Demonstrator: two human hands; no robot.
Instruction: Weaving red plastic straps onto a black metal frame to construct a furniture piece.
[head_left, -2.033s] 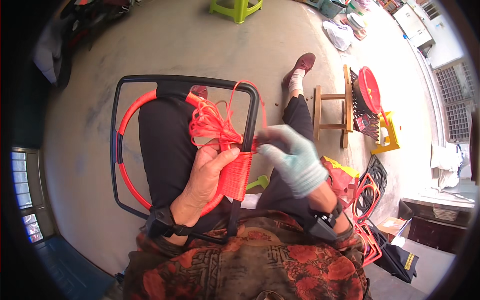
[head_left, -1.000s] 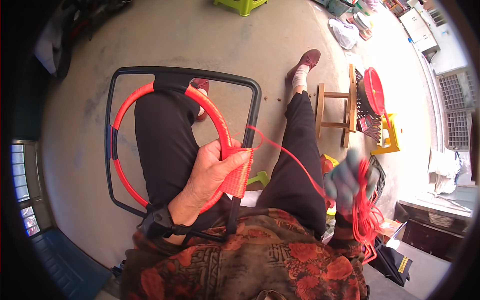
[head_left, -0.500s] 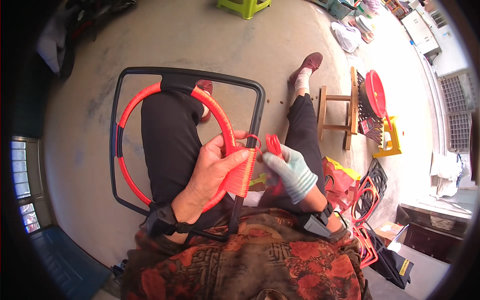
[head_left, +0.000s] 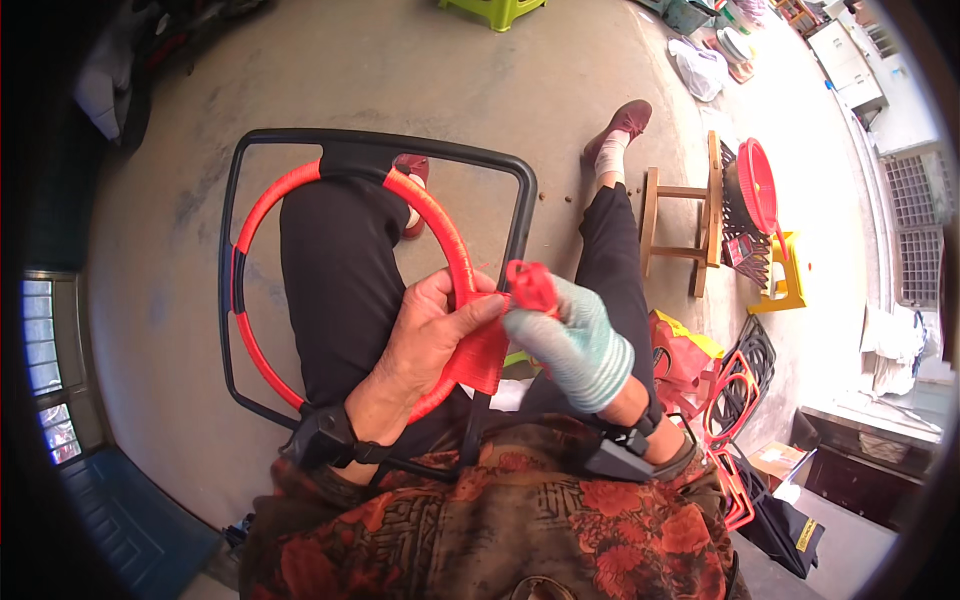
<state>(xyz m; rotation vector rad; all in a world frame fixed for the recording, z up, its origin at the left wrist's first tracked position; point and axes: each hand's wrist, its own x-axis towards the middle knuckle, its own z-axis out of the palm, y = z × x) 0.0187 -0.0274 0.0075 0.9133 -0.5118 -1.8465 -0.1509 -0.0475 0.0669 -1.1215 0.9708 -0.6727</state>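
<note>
On the person's lap, the bare left hand (head_left: 425,345) grips a red-wrapped hoop (head_left: 440,235) inside a black frame (head_left: 380,148); the gloved right hand (head_left: 575,345) pinches the red cord bundle (head_left: 530,285). Black patches remain unwrapped.

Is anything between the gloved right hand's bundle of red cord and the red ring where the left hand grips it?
Nothing visible. The right hand holds the red cord bundle right beside the left hand, whose grip pinches the wrapped part of the red ring. No gap shows between them.
</note>
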